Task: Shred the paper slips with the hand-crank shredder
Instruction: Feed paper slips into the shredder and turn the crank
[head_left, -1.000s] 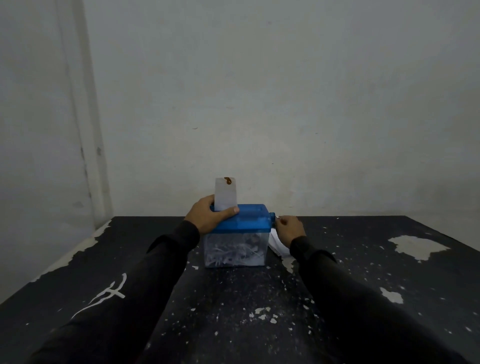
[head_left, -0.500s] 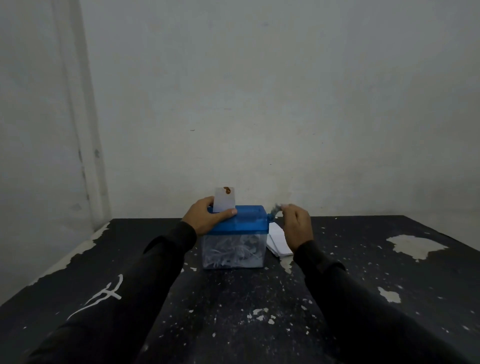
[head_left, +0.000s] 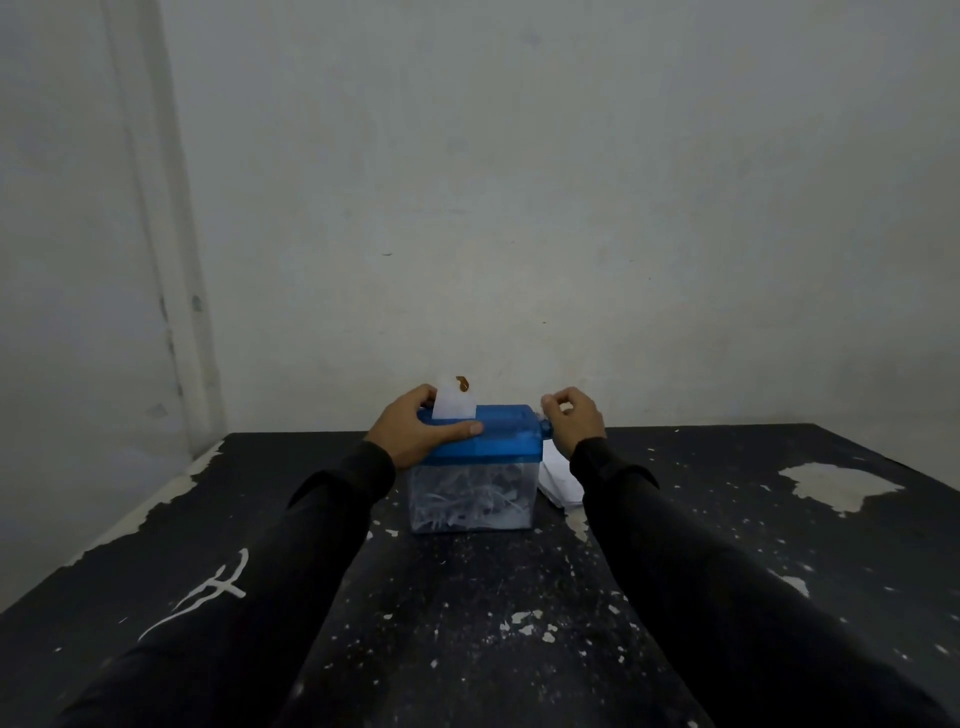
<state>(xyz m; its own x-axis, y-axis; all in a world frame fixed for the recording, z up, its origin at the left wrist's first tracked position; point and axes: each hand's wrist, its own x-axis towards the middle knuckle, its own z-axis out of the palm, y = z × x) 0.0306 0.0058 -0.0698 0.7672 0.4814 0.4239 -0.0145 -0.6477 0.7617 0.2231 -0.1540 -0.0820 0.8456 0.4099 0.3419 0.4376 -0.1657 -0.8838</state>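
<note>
A small hand-crank shredder (head_left: 506, 436) with a blue lid and a clear bin full of white shreds stands on the black table. A white paper slip (head_left: 455, 404) with a brown mark sticks up a short way out of the lid's slot. My left hand (head_left: 418, 428) grips the lid's left end, thumb across its front. My right hand (head_left: 574, 418) is at the shredder's right side, fingers curled round the crank handle, which is mostly hidden. A stack of white slips (head_left: 558, 480) lies on the table just right of the bin, partly behind my right sleeve.
The black table (head_left: 467, 623) has chipped paint with pale patches, a large one (head_left: 836, 486) at the right. A grey wall stands close behind the shredder, and a wall corner runs along the table's left edge.
The paper slip has sunk lower into the slot. My right hand has gone round with the crank, from low beside the bin up to the level of the lid's top.
</note>
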